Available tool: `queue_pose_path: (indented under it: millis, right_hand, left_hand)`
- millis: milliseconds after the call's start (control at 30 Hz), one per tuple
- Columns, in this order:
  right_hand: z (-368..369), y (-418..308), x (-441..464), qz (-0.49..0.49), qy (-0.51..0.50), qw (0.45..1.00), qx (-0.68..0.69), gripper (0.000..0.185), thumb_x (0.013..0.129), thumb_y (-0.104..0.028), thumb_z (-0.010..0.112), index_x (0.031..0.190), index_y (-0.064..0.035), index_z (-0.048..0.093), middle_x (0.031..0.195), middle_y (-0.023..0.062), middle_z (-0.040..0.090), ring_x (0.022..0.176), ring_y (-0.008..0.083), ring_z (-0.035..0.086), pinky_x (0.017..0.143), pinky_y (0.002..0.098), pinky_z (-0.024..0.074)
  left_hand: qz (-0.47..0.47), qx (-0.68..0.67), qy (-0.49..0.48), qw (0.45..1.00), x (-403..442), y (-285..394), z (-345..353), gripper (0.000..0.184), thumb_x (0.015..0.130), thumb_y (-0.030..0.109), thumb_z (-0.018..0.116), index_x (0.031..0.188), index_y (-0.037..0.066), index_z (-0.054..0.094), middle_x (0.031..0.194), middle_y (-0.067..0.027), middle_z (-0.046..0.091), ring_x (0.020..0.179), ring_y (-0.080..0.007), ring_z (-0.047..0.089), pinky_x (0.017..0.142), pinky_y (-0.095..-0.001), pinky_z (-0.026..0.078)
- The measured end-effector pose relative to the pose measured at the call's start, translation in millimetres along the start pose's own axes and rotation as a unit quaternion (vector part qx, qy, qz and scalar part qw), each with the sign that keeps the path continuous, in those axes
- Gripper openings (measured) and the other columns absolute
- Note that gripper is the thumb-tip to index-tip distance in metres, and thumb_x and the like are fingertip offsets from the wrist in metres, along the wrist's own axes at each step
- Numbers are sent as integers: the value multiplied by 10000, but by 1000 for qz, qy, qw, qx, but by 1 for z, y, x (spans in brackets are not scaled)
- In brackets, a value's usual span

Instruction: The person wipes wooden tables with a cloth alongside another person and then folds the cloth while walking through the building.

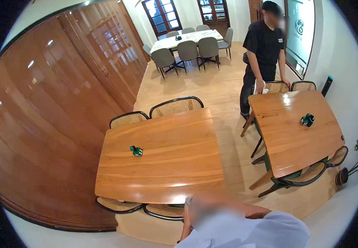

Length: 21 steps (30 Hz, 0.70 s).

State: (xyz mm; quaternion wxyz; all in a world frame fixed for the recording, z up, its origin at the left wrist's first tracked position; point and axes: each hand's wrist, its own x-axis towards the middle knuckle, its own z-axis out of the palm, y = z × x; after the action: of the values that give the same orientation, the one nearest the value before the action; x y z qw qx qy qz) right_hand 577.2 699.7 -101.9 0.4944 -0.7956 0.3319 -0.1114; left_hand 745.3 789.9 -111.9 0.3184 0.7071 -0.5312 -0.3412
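Note:
At the bottom of the view, a light blue shirt point(245, 231) and two bare forearms show near the front right corner of the nearer wooden table point(162, 173). A smear covers the spot where the forearms lead, so the fingers of my left hand point(188, 211) and my right hand point(224, 202) cannot be made out. Something small and pale grey point(188, 201) shows by the table corner, too indistinct to name. On the tabletop stands a small green holder point(137, 151), away from the hands.
Cane-backed chairs point(177, 106) surround the table. To the right, a co-worker in black point(266, 49) stands at a second wooden table point(290, 136), a white cloth point(265, 91) at one hand. A white table point(187, 40) with grey chairs stands behind; brown panelling point(55, 124) lines the left.

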Motion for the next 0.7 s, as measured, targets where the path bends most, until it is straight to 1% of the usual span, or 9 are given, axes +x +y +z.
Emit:
queue_pose_path:
  millis: [33,100,200,367,467,567,600,667,700]
  right_hand:
    - [0,-2,-1,11,21,998,57,729,980,-592,487,1405,-1,451,1351,252,545,1265,392,528,1036,470,444]
    - [-6,2,3,6,13,998,57,720,985,-578,496,1422,-8,441,1352,242,553,1279,377,521,1057,464,426]
    - [-10,-8,3,3,5,995,99,721,988,-560,514,1446,-11,421,1366,226,555,1298,348,510,1082,446,405]
    - [-3,-28,-23,48,10,969,242,760,961,-535,590,1458,9,402,1397,200,542,1286,304,519,1076,409,417]
    - [-4,-43,-39,51,52,960,270,773,945,-533,618,1457,7,407,1409,172,532,1269,283,528,1061,404,431]
    - [5,-67,-59,24,114,958,264,777,939,-546,615,1459,-5,414,1427,131,514,1261,260,529,1046,409,441]
    - [8,-78,-66,50,136,937,319,762,935,-528,624,1452,-5,423,1402,129,536,1248,261,537,1048,406,442]
    - [7,-90,-76,95,185,883,420,734,927,-493,643,1437,-6,441,1350,126,578,1220,262,555,1052,399,442]
    - [11,-86,-77,94,195,883,417,734,927,-493,643,1437,-6,441,1350,126,578,1220,262,555,1052,399,442]
  left_hand:
    - [-8,-5,2,1000,7,13,-3,521,912,214,664,1349,-7,488,1220,-213,626,1144,-358,610,956,-419,478]
    - [23,-136,-50,989,5,25,-19,494,963,247,642,1359,-1,481,1225,-174,629,1120,-331,616,955,-420,478]
    - [14,-216,-31,976,8,41,-46,473,987,277,626,1356,14,490,1238,-152,627,1090,-297,624,954,-408,484]
    - [-25,-249,-103,963,23,70,-88,502,991,312,630,1382,38,474,1238,-129,620,1097,-245,609,951,-387,492]
    - [-39,-244,-263,933,31,92,-105,570,983,344,643,1426,47,439,1235,-142,614,1100,-224,602,941,-366,499]
    - [-86,-302,-347,884,26,107,-103,576,993,340,628,1449,56,419,1252,-157,606,1091,-222,604,932,-364,504]
    - [-111,-328,-382,857,24,109,-102,579,999,339,621,1460,60,410,1260,-165,601,1086,-221,605,928,-362,506]
    - [-104,-329,-396,851,21,104,-92,579,1005,344,600,1467,55,403,1277,-162,591,1117,-226,592,933,-367,504]
    - [-102,-330,-402,848,21,98,-87,580,1012,350,579,1475,50,397,1293,-158,581,1147,-232,578,938,-372,503]
